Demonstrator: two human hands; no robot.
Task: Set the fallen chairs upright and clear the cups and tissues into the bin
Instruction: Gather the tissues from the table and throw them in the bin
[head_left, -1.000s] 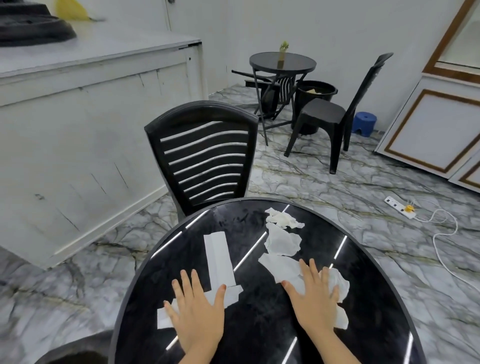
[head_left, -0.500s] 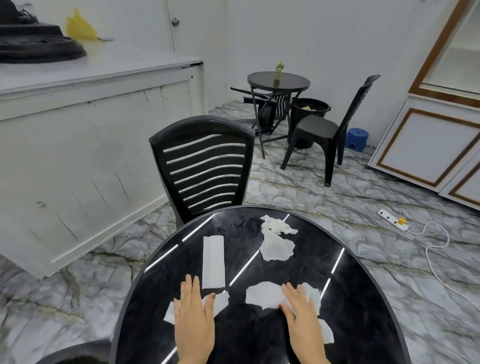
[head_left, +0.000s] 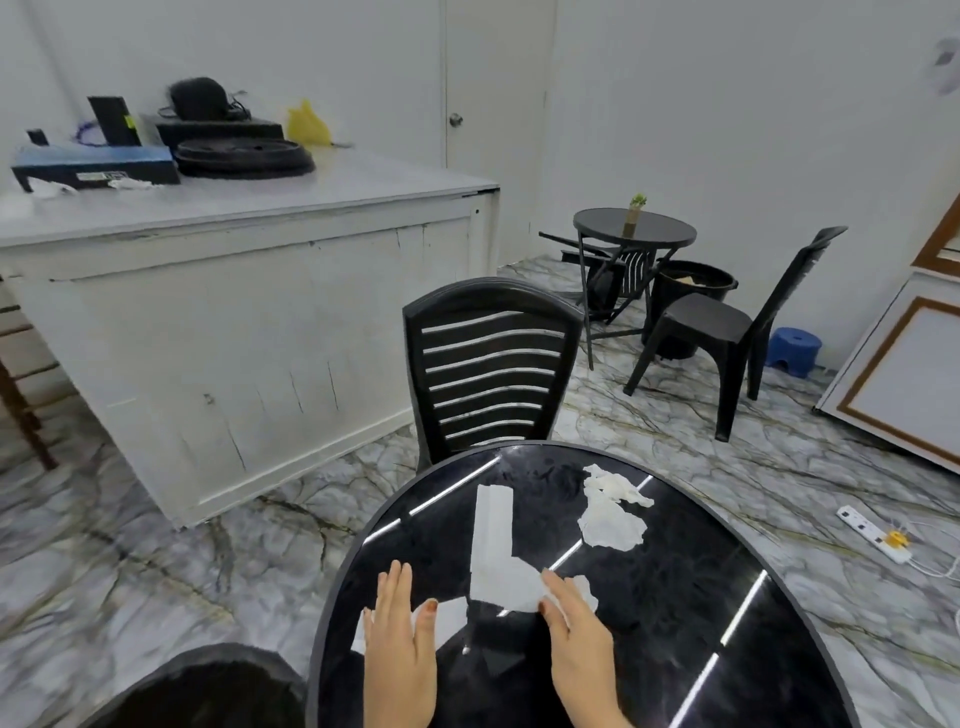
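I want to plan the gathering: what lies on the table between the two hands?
In the head view, a folded tissue strip lies between the left hand and right hand; its lower end reaches the right fingers.

White tissues (head_left: 613, 525) – glossy black table (head_left: 675, 613) (white streaks); grey-veined marble floor (head_left: 156, 561).

Glossy black round table (head_left: 675, 613) is mirroring ceiling lights; thin white paper tissues (head_left: 613, 525), creased and matt, are lying at 12 o'clock; slatted chair (head_left: 488, 374) is showing satin black plastic; floor (head_left: 156, 561) is looking polished marble.
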